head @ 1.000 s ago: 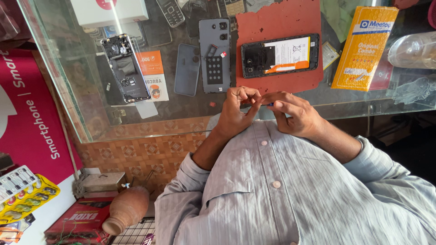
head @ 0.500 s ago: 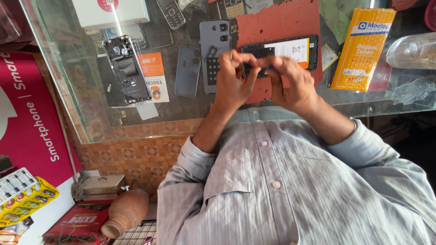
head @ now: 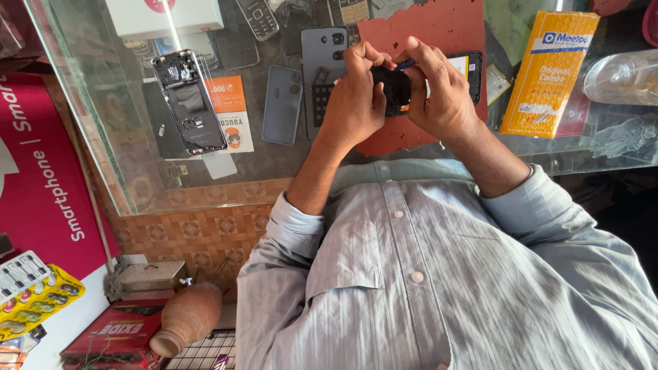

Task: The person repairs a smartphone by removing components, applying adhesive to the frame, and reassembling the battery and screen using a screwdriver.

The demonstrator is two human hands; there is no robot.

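Nearest: striped grey shirt (head: 425, 274), sleeves rolled, both forearms reaching up over the glass table (head: 137, 178). Left hand (head: 353, 103) and right hand (head: 439, 92) meet over the table, both grips clamped together on a small black phone part (head: 396, 89), fingers curled round its two sides, thumbs on top; part held up just above the red mat (head: 425, 27), not resting on it. Behind the hands on the mat, a black opened phone (head: 471, 68), mostly hidden by the right hand. Just left of the left hand, a grey phone back cover (head: 321, 51) with camera holes, then a blue-grey phone (head: 282, 104) face down, then an opened phone frame (head: 188, 99) with bare insides, well apart from the hands. Right of the mat, a yellow packet (head: 545, 72), further right a clear plastic bottle (head: 627, 75) lying down. Far edge: keypad phone (head: 259, 17), white box (head: 164, 15). Below the table at left, a clay pot (head: 186, 316).
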